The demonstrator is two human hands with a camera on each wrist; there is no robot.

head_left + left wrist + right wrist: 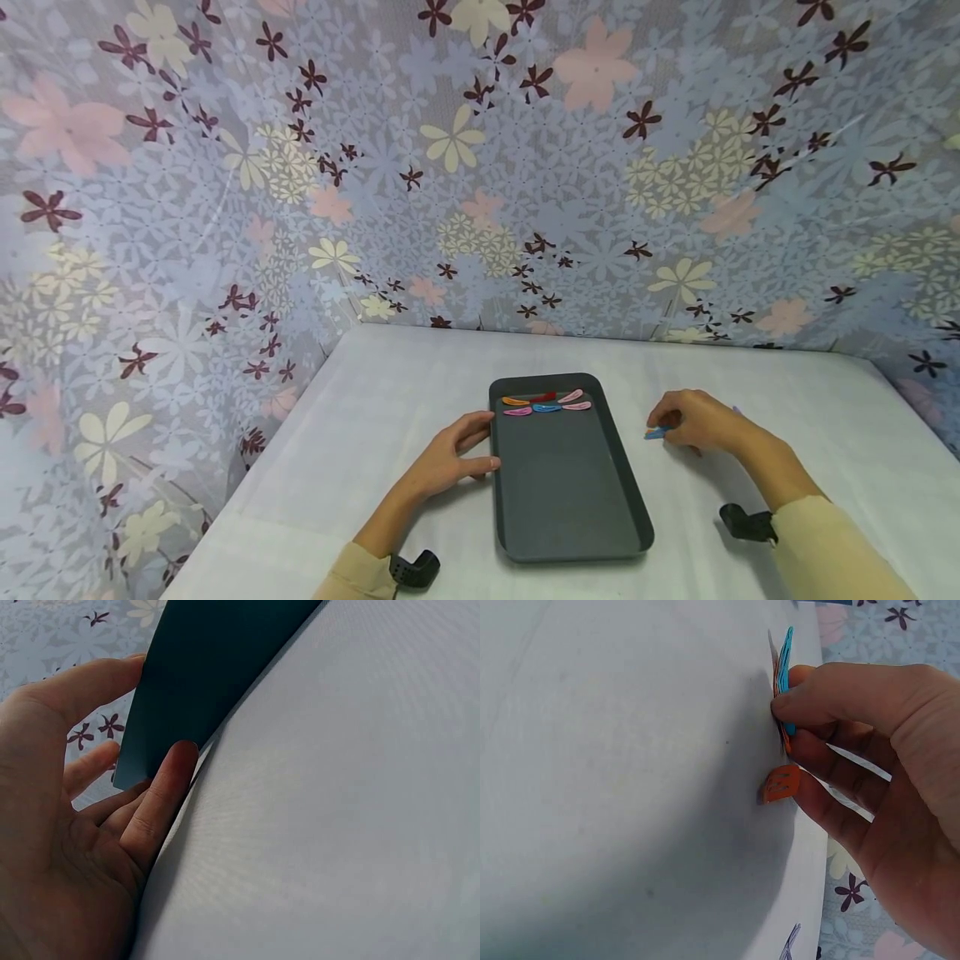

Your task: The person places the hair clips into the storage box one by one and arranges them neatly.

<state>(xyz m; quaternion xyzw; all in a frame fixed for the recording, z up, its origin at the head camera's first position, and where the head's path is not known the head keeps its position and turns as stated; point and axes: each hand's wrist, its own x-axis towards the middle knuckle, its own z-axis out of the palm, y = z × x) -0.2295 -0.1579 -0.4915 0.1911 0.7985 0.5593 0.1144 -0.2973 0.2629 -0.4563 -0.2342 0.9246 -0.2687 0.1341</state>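
Observation:
A dark grey tray (566, 492) lies on the white table. Several coloured snap hair clips (547, 408) sit in two short rows near its far end. My left hand (450, 458) is at the tray's left side, its fingers and thumb loosely bent against the wall; the left wrist view has the fingertips on the tray's side (187, 682). Right of the tray, my right hand (697, 421) pinches a blue hair clip (784, 664) together with an orange one, between thumb and fingers. Another orange clip (781, 784) is just below, by a fingertip of that hand.
Beyond my right hand lies a purple clip (737, 409), partly hidden by the hand; it also shows low in the right wrist view. A flower-patterned cloth (480, 208) rises behind the table and along its left side. Each wrist wears a small black camera.

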